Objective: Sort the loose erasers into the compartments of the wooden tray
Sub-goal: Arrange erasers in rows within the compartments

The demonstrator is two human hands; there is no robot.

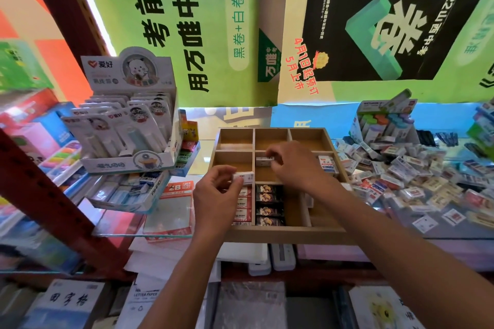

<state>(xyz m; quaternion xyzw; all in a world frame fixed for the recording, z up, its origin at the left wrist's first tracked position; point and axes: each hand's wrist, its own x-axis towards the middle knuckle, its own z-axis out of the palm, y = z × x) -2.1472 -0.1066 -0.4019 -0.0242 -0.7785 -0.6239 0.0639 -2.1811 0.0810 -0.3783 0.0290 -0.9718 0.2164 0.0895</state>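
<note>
Erasers [417, 173] lie heaped, white-wrapped, right of wooden tray [283, 235].

Matt wooden tray [283, 235]; glossy plastic-wrapped erasers [395, 171]

— Where is the camera sitting?
— It is riding on the person's head, looking forward and down over both forearms, which are running up from the bottom edge.
— What is it facing?
— It is facing the wooden tray [280, 234] close in at mid-frame, with posters [171, 29] hanging behind and above it.
— How wide is it taking things in?
— Very wide; straight edges are bowing toward the borders, with the display box [128, 125] leaning in at left and the eraser pile [406, 176] spreading at right.
— Is a second view sharing any of this?
— No, this single view is covering everything alone.
</note>
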